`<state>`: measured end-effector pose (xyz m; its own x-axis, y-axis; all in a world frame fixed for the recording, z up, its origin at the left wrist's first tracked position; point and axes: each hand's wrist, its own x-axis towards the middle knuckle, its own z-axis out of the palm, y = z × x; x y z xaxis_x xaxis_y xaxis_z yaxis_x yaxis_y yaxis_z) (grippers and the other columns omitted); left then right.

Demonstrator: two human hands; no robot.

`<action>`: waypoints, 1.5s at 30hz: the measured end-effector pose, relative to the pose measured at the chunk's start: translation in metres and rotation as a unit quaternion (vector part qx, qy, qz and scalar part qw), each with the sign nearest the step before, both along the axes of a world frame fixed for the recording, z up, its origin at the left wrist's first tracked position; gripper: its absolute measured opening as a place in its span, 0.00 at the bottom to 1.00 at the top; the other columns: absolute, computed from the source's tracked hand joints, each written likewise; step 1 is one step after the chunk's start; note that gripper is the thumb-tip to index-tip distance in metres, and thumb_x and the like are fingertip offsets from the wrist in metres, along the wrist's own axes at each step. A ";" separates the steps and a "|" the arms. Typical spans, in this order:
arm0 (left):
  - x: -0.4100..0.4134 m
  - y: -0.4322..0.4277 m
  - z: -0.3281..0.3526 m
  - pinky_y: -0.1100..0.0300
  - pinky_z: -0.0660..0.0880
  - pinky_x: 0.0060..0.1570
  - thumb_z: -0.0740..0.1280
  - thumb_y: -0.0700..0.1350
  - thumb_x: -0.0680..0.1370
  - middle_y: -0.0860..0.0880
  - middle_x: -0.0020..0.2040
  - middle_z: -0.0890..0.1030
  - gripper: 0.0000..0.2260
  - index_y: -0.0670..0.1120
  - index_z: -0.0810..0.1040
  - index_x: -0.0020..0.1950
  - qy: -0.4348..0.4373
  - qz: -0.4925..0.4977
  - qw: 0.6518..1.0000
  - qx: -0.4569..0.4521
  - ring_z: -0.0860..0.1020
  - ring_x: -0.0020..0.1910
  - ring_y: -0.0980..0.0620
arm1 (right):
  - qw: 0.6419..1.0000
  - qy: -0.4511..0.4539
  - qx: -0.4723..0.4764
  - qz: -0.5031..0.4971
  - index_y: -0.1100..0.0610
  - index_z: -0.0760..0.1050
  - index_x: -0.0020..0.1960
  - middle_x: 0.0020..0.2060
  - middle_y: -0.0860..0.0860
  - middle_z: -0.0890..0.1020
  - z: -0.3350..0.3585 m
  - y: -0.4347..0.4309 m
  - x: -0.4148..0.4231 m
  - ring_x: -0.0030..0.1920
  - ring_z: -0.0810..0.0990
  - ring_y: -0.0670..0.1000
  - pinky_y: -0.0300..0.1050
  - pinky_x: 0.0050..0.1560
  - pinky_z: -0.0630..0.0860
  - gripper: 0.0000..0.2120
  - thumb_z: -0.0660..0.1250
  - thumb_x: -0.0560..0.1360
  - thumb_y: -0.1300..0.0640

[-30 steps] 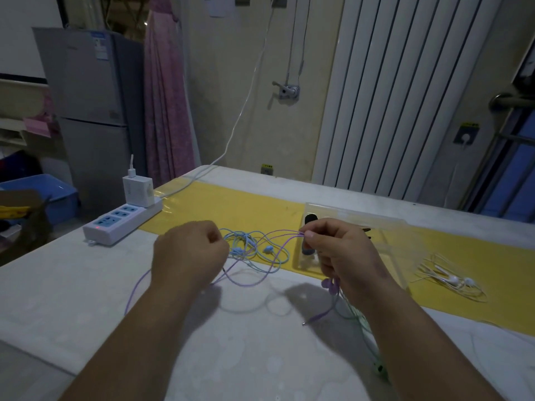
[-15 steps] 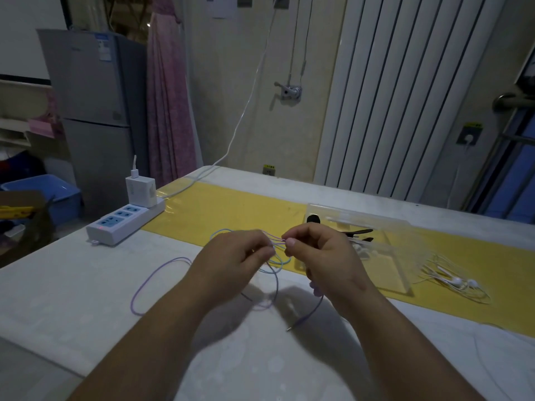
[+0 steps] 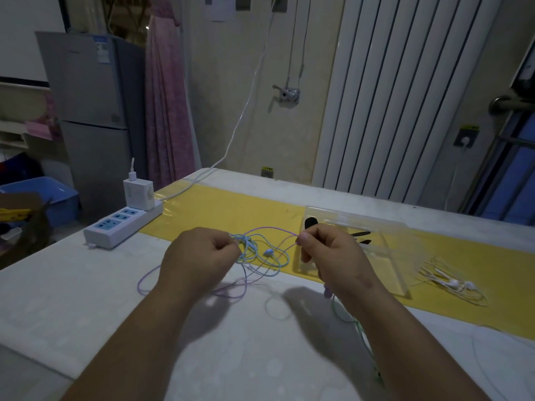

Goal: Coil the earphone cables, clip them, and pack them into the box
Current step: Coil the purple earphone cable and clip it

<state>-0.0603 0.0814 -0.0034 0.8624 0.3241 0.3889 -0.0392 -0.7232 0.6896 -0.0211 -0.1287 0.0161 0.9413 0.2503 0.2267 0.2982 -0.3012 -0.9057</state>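
Both hands are curled tight over the table: right hand pinches the purple cable, left hand seems to pinch the purple-blue tangle. Clear box sits just beyond.

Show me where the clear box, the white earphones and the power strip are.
clear box (image 3: 385,256): head view, on its bare see-through floor.
white earphones (image 3: 453,283): head view, on the earbuds in the tangle.
power strip (image 3: 121,222): head view, on its socket face.
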 end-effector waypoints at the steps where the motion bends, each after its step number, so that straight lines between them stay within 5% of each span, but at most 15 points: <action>1: 0.000 0.000 -0.001 0.54 0.77 0.41 0.62 0.54 0.64 0.51 0.37 0.83 0.13 0.51 0.82 0.39 0.040 0.006 0.997 0.068 0.80 0.41 0.49 | 1.000 -0.008 0.000 0.004 0.54 0.78 0.41 0.30 0.46 0.79 0.001 0.000 -0.001 0.23 0.65 0.43 0.37 0.21 0.66 0.08 0.65 0.78 0.57; 4: 0.005 0.001 -0.009 0.59 0.76 0.41 0.66 0.54 0.68 0.55 0.41 0.83 0.08 0.54 0.83 0.40 0.109 -0.002 0.976 0.191 0.79 0.42 0.53 | 0.999 -0.003 0.035 0.030 0.59 0.80 0.45 0.33 0.49 0.81 0.004 0.001 -0.005 0.21 0.68 0.41 0.30 0.21 0.65 0.06 0.64 0.78 0.64; 6: 0.006 0.002 -0.011 0.60 0.73 0.37 0.67 0.62 0.68 0.54 0.38 0.81 0.14 0.52 0.81 0.39 0.110 -0.020 0.968 0.224 0.78 0.41 0.55 | 0.998 -0.001 0.051 0.035 0.61 0.80 0.47 0.34 0.51 0.82 0.007 0.000 -0.007 0.21 0.70 0.40 0.29 0.22 0.65 0.06 0.64 0.77 0.67; 10: 0.008 0.002 -0.008 0.56 0.66 0.34 0.63 0.73 0.60 0.57 0.36 0.73 0.25 0.53 0.68 0.41 -0.031 -0.028 0.980 0.193 0.73 0.39 0.54 | 0.999 -0.015 0.025 0.040 0.59 0.80 0.45 0.36 0.52 0.83 0.008 0.002 -0.009 0.23 0.72 0.38 0.29 0.22 0.65 0.07 0.64 0.77 0.67; 13: 0.009 -0.004 -0.010 0.58 0.69 0.50 0.66 0.70 0.60 0.60 0.49 0.75 0.29 0.55 0.74 0.55 -0.093 -0.115 0.980 0.136 0.73 0.50 0.56 | 0.998 -0.021 0.017 0.064 0.62 0.80 0.46 0.37 0.55 0.83 0.007 0.005 -0.012 0.25 0.74 0.38 0.28 0.23 0.67 0.07 0.64 0.77 0.69; 16: 0.010 -0.011 -0.013 0.58 0.67 0.59 0.66 0.66 0.63 0.62 0.55 0.74 0.30 0.58 0.75 0.63 -0.058 -0.191 0.969 0.144 0.71 0.57 0.58 | 0.994 -0.021 0.025 0.108 0.63 0.79 0.46 0.37 0.55 0.82 0.008 0.008 -0.016 0.27 0.75 0.38 0.28 0.25 0.68 0.07 0.63 0.77 0.70; 21: 0.011 -0.014 -0.016 0.55 0.72 0.48 0.63 0.59 0.71 0.56 0.40 0.80 0.12 0.51 0.78 0.40 -0.029 -0.225 0.969 0.101 0.75 0.45 0.57 | 0.985 0.012 0.139 0.106 0.56 0.79 0.44 0.34 0.50 0.83 0.007 0.008 -0.013 0.23 0.65 0.47 0.44 0.24 0.69 0.11 0.62 0.77 0.68; 25: 0.005 -0.010 -0.004 0.63 0.68 0.34 0.66 0.46 0.76 0.54 0.33 0.81 0.07 0.47 0.76 0.39 -0.011 -0.173 0.983 -0.060 0.74 0.30 0.61 | 0.961 -0.003 0.276 0.008 0.58 0.78 0.46 0.36 0.54 0.82 0.008 0.002 -0.004 0.22 0.65 0.47 0.39 0.20 0.67 0.09 0.62 0.79 0.67; 27: 0.004 -0.010 0.000 0.61 0.67 0.29 0.67 0.42 0.78 0.47 0.27 0.78 0.07 0.45 0.75 0.39 -0.045 -0.150 0.976 -0.152 0.72 0.25 0.54 | 0.956 -0.016 0.290 -0.032 0.57 0.78 0.47 0.37 0.55 0.83 0.005 0.000 0.001 0.21 0.68 0.44 0.38 0.19 0.66 0.08 0.62 0.79 0.66; 30: 0.004 -0.007 0.002 0.63 0.60 0.25 0.72 0.41 0.74 0.52 0.23 0.67 0.09 0.45 0.76 0.36 -0.076 -0.152 0.950 -0.262 0.63 0.23 0.52 | 0.981 -0.048 0.175 -0.075 0.55 0.80 0.47 0.36 0.52 0.83 -0.003 -0.002 0.007 0.27 0.74 0.43 0.38 0.22 0.69 0.06 0.64 0.79 0.62; 33: 0.003 -0.003 0.003 0.66 0.59 0.24 0.72 0.44 0.70 0.54 0.24 0.65 0.08 0.48 0.76 0.32 -0.069 -0.185 0.924 -0.326 0.61 0.23 0.55 | 0.984 -0.099 -0.128 -0.070 0.54 0.79 0.38 0.32 0.50 0.80 -0.009 -0.001 0.009 0.34 0.75 0.49 0.43 0.33 0.69 0.11 0.65 0.78 0.53; 34: 0.003 -0.002 0.003 0.66 0.59 0.24 0.72 0.43 0.70 0.53 0.24 0.65 0.08 0.48 0.76 0.32 -0.068 -0.190 0.919 -0.338 0.61 0.23 0.55 | 0.980 -0.097 -0.161 -0.065 0.54 0.78 0.37 0.32 0.49 0.80 -0.009 0.001 0.008 0.34 0.75 0.48 0.44 0.35 0.68 0.13 0.64 0.78 0.51; 39: 0.002 -0.003 0.001 0.63 0.71 0.27 0.69 0.32 0.74 0.52 0.27 0.76 0.06 0.42 0.80 0.40 -0.068 -0.164 0.960 -0.218 0.72 0.26 0.54 | 0.986 -0.071 0.051 -0.141 0.57 0.78 0.39 0.25 0.43 0.77 -0.002 -0.001 0.007 0.25 0.69 0.43 0.43 0.31 0.67 0.15 0.61 0.80 0.51; 45: 0.002 -0.002 -0.002 0.60 0.68 0.25 0.66 0.30 0.75 0.50 0.35 0.76 0.15 0.48 0.79 0.54 -0.022 -0.178 0.940 -0.292 0.71 0.26 0.52 | 0.951 -0.077 0.164 -0.251 0.51 0.78 0.39 0.26 0.46 0.73 -0.001 -0.008 0.012 0.31 0.71 0.52 0.51 0.36 0.70 0.16 0.59 0.80 0.46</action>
<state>-0.0582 0.0789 -0.0055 0.9438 0.1864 0.2730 -0.2454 -0.1584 0.9564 -0.0095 -0.1369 0.0151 0.8725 -0.3298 0.3604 0.3289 -0.1489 -0.9325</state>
